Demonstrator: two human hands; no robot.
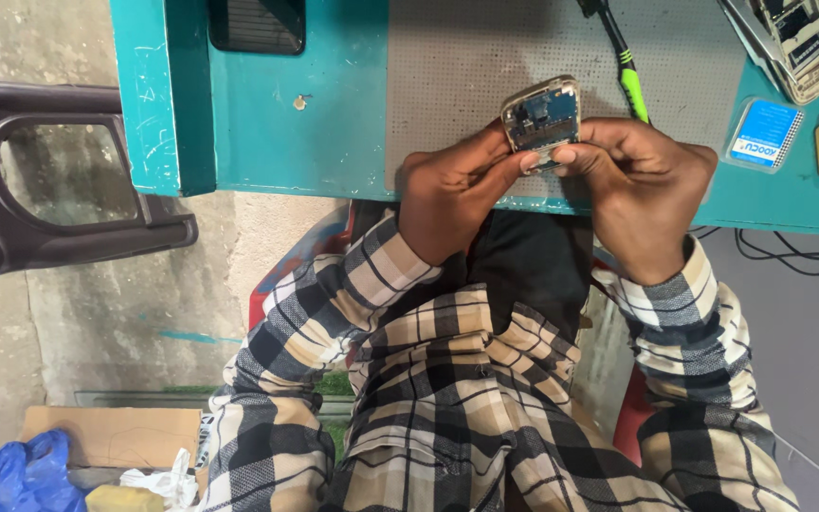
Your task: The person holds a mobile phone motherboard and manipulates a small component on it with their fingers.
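Item: small opened phone body (541,116), back cover off and blue circuit board bared — stripping seems begun, board not yet lifted, as far as one can judge. Held just above the near edge of the teal worktop (334,123), over the grey perforated mat (466,57). Left hand (452,194) and right hand (642,185) both pinch its lower end, fingertips meeting, wrists bent inward, checked sleeves behind. Nearby: green-handled tool (629,81), second opened phone (793,43)
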